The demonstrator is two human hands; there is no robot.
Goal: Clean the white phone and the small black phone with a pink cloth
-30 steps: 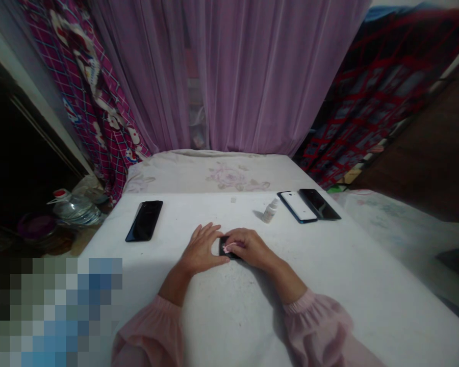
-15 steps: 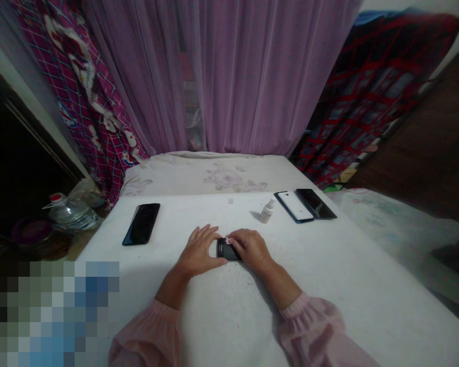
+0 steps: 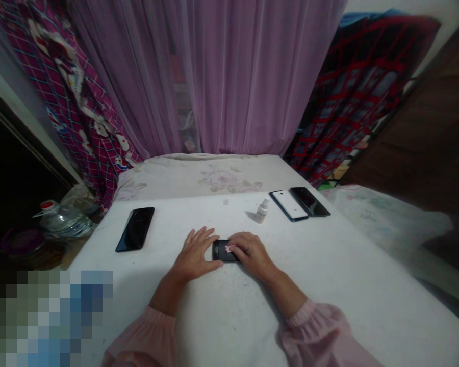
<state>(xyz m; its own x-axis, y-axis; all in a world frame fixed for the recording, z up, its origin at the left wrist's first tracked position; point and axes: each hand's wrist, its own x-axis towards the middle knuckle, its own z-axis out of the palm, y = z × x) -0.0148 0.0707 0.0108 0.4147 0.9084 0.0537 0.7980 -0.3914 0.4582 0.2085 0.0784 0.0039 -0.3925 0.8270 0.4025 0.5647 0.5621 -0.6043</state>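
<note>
A small dark smartphone (image 3: pixel 219 252) lies flat on the white-covered table between my hands. My left hand (image 3: pixel 193 256) grips its left end, thumb on the near edge and index finger at the far edge, the other fingers spread. Between the thumb and fingers of my right hand (image 3: pixel 253 256) is a small pink cloth (image 3: pixel 228 248), pressed against the phone's surface. The right hand covers the phone's right end, and most of the cloth is hidden under the fingers.
Beyond my right hand stands a small spray bottle (image 3: pixel 262 211). Farther right lie a white phone (image 3: pixel 289 204) on a dark-blue one and a black phone (image 3: pixel 309 202). Another black phone (image 3: pixel 135 229) rests at the left. A water jug (image 3: pixel 63 220) is beside the table.
My right hand has shifted the pink cloth toward the near side, down to the middle of the phone's surface. The left hand keeps its grip. The whole view has turned slightly.
</note>
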